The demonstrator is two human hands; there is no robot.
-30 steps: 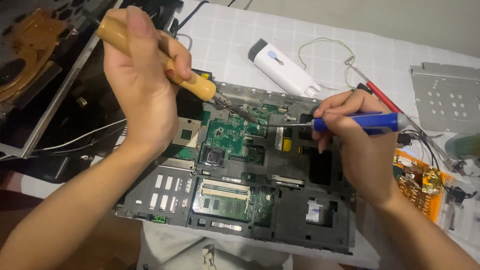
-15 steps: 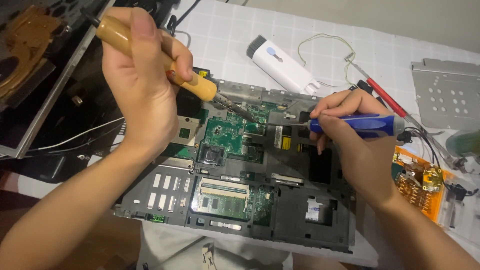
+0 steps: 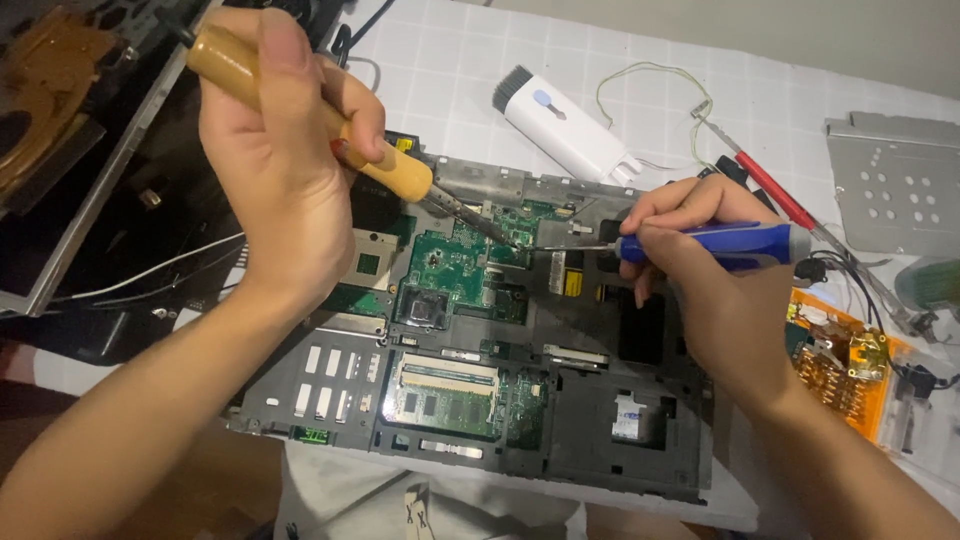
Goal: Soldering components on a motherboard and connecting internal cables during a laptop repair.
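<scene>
Left hand (image 3: 275, 170) grips a wooden-handled iron (image 3: 320, 130); right hand (image 3: 715, 280) grips a blue screwdriver (image 3: 715, 245). Both tips now meet on the green board (image 3: 450, 265), centre counter; earlier they sat apart, at ten and three o'clock.

Behind the work: white oblong plastic cleaning tool with dark bristled end (image 3: 567, 128), thin looped pale wire (image 3: 650, 90), red-handled slim screwdriver (image 3: 775, 190). Far right: perforated grey metal plate (image 3: 895, 190), orange flexible circuit sheet (image 3: 835, 365). Far left: black dismantled laptop casing (image 3: 90, 200).
</scene>
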